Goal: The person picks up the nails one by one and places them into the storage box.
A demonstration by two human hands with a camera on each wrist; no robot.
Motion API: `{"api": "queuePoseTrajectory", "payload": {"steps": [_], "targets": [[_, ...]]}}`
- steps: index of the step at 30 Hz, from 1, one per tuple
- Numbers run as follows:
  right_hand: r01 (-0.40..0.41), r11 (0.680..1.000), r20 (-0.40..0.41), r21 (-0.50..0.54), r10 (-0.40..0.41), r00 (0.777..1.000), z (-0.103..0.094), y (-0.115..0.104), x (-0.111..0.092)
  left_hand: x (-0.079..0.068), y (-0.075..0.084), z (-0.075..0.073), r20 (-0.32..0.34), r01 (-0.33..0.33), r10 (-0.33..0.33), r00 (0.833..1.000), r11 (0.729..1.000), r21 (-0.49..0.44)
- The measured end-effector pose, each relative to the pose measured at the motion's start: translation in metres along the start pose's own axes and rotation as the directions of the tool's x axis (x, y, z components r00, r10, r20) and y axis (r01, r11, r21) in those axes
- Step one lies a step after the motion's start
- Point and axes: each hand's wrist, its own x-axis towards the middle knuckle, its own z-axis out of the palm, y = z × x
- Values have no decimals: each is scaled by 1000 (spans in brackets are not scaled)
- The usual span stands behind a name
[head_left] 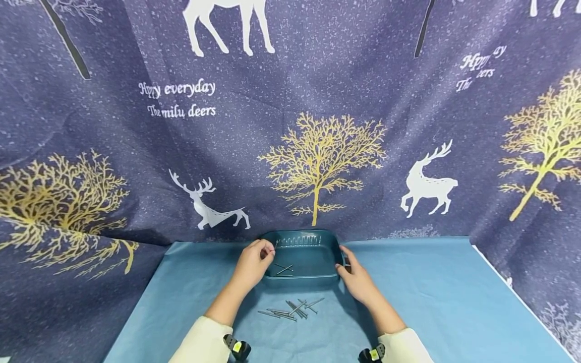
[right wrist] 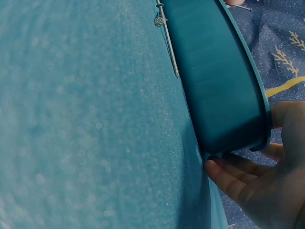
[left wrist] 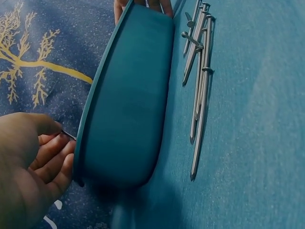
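My left hand (head_left: 255, 258) pinches a thin metal nail (left wrist: 69, 135) between thumb and fingertips, over the left end of a dark teal rectangular tray (head_left: 313, 276). With the thumb on the rim and fingers low around its end, my right hand (head_left: 357, 277) grips the tray's right side. Inside the tray, a few nails (head_left: 284, 269) lie toward the front left, some crossed. In front of it on the table, several long steel nails (left wrist: 202, 95) lie in a loose pile, heads and points mixed.
A light blue cloth (head_left: 422, 287) covers the table. Right behind the tray hangs a dark blue curtain (head_left: 363, 212) printed with deer and golden trees. Both sleeved forearms reach in from the front, either side of the nail pile.
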Motion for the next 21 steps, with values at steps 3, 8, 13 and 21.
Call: {"api": "queuePoseTrajectory", "payload": {"steps": [3,8,13,21], "targets": [[-5,1000,0,-3,5,1000,0,-1,-1,1,0,2,-2,7,-7,1000,1000,4],[-5,1000,5,-9,5,1000,-1,-2,-1,2,-1,4,10,46,-46,999,999,-1],[-8,1000,6,-3,8,1000,-1,-2,-1,2,0,3,60,113,-111,992,993,-42],[-1,1000,6,3,1,1000,0,0,0,-1,2,1,70,100,-98,993,994,-34]]}}
